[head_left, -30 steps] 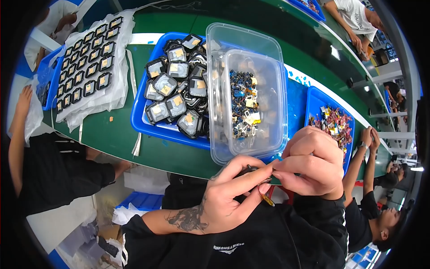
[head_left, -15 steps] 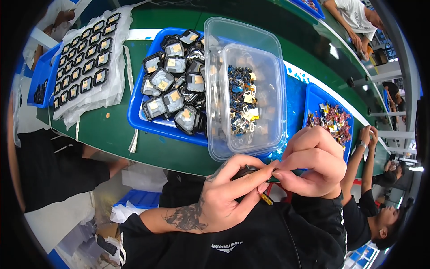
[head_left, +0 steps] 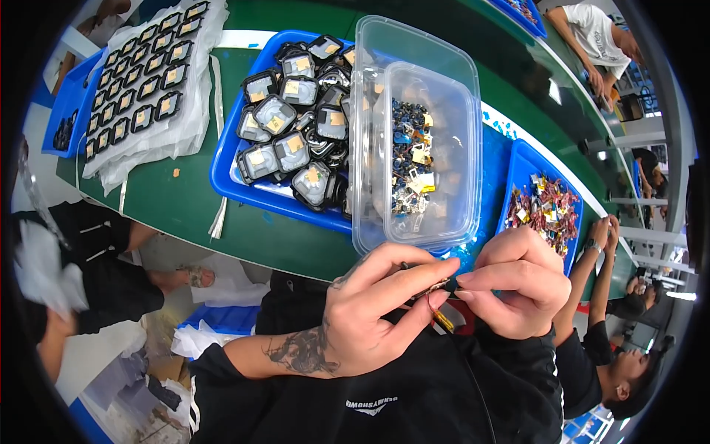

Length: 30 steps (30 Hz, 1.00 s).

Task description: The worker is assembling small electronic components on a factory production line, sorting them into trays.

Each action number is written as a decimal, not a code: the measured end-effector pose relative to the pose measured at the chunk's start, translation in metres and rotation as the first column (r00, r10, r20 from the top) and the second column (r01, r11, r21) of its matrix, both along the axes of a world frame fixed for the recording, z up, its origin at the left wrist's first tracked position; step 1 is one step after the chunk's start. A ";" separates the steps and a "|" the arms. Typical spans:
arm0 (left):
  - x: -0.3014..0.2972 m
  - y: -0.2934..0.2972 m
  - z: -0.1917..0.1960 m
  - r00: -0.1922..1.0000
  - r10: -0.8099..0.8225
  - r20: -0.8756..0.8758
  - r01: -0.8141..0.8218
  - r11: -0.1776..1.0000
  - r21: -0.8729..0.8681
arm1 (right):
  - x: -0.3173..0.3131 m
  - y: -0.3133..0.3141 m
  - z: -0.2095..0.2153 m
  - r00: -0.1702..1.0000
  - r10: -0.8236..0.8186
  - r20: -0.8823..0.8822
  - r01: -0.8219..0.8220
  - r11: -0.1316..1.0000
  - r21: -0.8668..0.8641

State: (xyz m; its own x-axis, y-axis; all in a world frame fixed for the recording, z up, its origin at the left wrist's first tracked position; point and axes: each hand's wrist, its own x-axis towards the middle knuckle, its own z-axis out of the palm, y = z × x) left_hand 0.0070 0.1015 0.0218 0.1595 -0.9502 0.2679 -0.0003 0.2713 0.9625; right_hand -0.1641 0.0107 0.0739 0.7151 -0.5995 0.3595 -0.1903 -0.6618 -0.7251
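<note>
Between the fingers and thumb of my left hand (head_left: 377, 314) is a small dark electronic part (head_left: 436, 286), mostly covered by the fingers. A small yellow-wrapped component (head_left: 442, 320) hangs from it on a thin reddish wire, below my left thumb. My right hand (head_left: 521, 281) is closed in a pinch just to the right, its thumb and index tips a small gap away from the part. Whether anything tiny sits in that pinch I cannot make out. Both hands are in front of the table's near edge, below a clear plastic box (head_left: 451, 214).
The clear box, holding small electronic parts, overlaps a blue tray (head_left: 222, 166) of black-framed square housings (head_left: 275, 115). Another blue tray (head_left: 510, 177) at right holds wired components. Rows of housings lie on white sheeting (head_left: 196, 126) at left. Other people sit or stand around the table.
My right fingertips have drawn slightly apart from the left ones, and the dark part and its reddish wire show more. At the left, a person has moved, with a blurred white thing near their hand.
</note>
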 end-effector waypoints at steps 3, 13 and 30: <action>-0.001 -0.001 -0.001 0.997 0.040 0.070 -0.038 0.998 -0.043 | 0.004 0.009 -0.002 0.998 -0.064 -0.013 0.063 0.998 -0.030; 0.001 -0.001 0.000 0.966 0.104 0.238 -0.083 0.992 -0.095 | 0.007 0.018 -0.004 0.988 -0.149 -0.027 0.135 0.949 -0.285; 0.007 0.002 -0.004 0.906 0.111 0.409 -0.031 0.980 -0.197 | 0.008 0.012 0.002 0.992 -0.119 -0.029 0.119 0.993 -0.006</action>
State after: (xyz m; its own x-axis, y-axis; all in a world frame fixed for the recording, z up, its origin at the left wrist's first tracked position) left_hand 0.0141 0.1037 0.0174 0.0607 -0.8688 0.4914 -0.4156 0.4256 0.8039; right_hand -0.1562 0.0227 0.0756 0.6491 -0.6795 0.3418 -0.2892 -0.6361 -0.7153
